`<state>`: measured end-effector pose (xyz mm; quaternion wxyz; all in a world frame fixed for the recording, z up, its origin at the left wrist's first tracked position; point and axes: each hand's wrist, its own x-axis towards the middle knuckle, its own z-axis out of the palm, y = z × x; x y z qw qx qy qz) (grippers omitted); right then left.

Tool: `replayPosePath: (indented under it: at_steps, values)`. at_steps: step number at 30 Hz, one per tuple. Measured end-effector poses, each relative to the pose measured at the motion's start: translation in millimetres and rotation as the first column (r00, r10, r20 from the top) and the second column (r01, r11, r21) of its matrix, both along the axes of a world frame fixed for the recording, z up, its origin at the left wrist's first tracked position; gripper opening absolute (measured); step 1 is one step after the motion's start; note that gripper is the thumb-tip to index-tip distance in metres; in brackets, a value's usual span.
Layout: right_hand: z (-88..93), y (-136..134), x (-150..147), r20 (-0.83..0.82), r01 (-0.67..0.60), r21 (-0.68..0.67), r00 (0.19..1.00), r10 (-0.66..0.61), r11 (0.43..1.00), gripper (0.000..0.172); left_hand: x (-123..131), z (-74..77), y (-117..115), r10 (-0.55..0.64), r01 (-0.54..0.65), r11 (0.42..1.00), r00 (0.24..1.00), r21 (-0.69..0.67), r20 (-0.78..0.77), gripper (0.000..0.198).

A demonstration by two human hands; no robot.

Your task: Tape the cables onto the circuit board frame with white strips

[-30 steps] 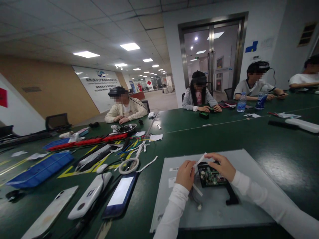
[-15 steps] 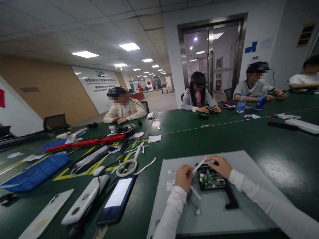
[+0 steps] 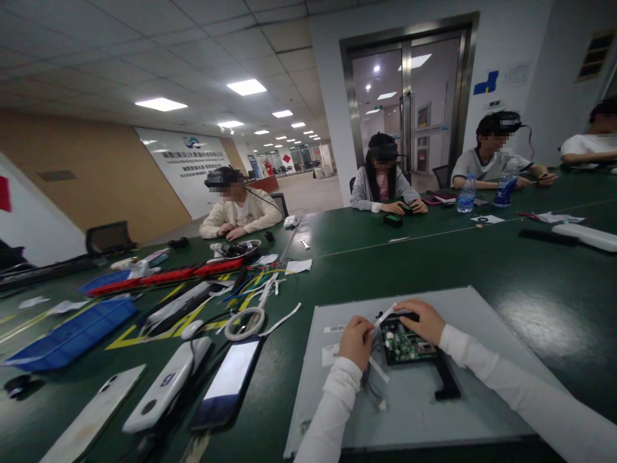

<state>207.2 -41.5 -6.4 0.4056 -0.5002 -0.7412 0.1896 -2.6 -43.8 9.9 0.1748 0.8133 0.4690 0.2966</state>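
Note:
My left hand [image 3: 355, 344] pinches the near end of a narrow strip of white tape [image 3: 385, 315]. The fingers of my right hand [image 3: 425, 320] are closed at the strip's far end, over the back edge of a green circuit board [image 3: 407, 345]. This board sits in a black frame with a black arm [image 3: 448, 379] reaching toward me. Below my left hand, a bundle of grey wires [image 3: 370, 391] ends in a pale connector. Another white strip [image 3: 378, 370] lies across the wires. All of it rests on a flat grey metal panel [image 3: 409, 424].
Left of the panel lie a phone [image 3: 225, 386], a white power bank [image 3: 166, 386], a white phone-like slab [image 3: 94, 411], a tape roll [image 3: 245, 323] and a blue tray [image 3: 72, 334]. Red power strips [image 3: 168, 276] stretch behind. Several people sit across the green table [image 3: 357, 276]; bottles [image 3: 466, 195] stand there.
The view has shifted slightly. My right hand has moved a little toward the left along the board's back edge; my left hand keeps its pinch on the strip.

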Motion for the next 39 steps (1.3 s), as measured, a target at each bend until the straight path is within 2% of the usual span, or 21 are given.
replayPosePath:
  at_steps: [13, 20, 39]
  values:
    - [-2.6, 1.7, -1.4, 0.062, 0.002, -0.018, 0.998, -0.001, 1.0, 0.029, -0.7, 3.0, -3.9, -0.017, 0.023, 0.999, 0.993, 0.044, -0.12, 0.025]
    - [-2.2, 1.4, -1.8, 0.062, -0.002, -0.006, 0.998, 0.003, 1.0, 0.031, -1.7, -0.2, -3.1, -0.028, 0.04, 0.997, 0.985, 0.069, -0.169, 0.026]
    - [-7.7, 3.5, -0.5, 0.087, 0.015, -0.001, 0.996, -0.015, 1.0, 0.036, 0.0, 1.6, -3.9, -0.041, 0.054, 0.996, 0.983, 0.07, -0.178, 0.028]
